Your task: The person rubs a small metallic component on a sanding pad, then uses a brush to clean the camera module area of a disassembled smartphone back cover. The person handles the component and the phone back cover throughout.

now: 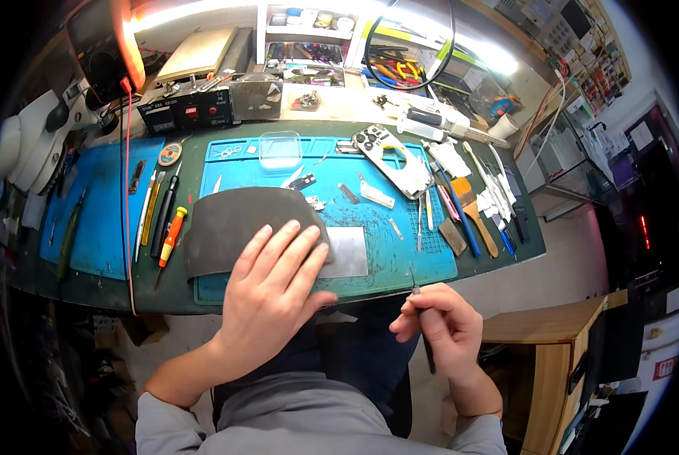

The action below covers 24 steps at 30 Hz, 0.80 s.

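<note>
My left hand (272,282) lies flat on a dark grey flexible sheet (229,220), fingers stretched out. The sheet bulges slightly and covers the left part of the blue work mat (407,265). Beside its right edge, partly under it, a thin silvery metal plate (350,252) rests on the mat. Just off the bench's front edge, my right hand (447,326) is closed around a slim dark-handled tool (428,350). Its thin pointed metal tip is directed at the mat; whether it is a blade or a pick I cannot tell.
An orange-yellow screwdriver (174,236) and several slim tools lie left of the sheet. Behind it stand a clear plastic box (280,150) and a phone-like frame (393,162). Brushes, including a wooden one (479,216), lie at right. A black power unit (185,111) stands at back left.
</note>
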Each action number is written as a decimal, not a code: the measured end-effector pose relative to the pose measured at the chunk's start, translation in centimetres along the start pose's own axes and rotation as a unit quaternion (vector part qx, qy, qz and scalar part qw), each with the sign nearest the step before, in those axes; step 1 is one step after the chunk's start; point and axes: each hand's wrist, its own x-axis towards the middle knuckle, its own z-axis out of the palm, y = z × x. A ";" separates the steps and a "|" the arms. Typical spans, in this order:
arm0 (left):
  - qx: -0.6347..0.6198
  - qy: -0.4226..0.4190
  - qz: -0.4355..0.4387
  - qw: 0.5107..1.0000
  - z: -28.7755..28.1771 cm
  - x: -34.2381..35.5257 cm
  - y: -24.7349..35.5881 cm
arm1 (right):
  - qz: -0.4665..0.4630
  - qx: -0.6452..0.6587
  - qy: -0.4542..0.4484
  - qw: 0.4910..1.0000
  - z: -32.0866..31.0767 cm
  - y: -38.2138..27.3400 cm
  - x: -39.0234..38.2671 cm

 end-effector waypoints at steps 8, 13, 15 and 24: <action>-0.017 -0.062 0.014 0.998 2.2 -1.3 -0.5 | 0.000 -0.107 0.030 0.994 0.5 1.5 4.3; -0.031 -0.076 0.012 0.997 2.6 -1.5 -0.6 | -0.015 -0.200 0.023 0.979 2.1 2.4 7.5; -0.035 -0.078 0.004 0.996 2.5 -1.6 -0.6 | -0.019 -0.230 0.007 0.973 2.5 2.4 8.4; -0.050 -0.073 -0.002 0.996 2.7 -1.5 -0.7 | -0.037 -0.316 -0.035 0.947 2.9 2.7 10.1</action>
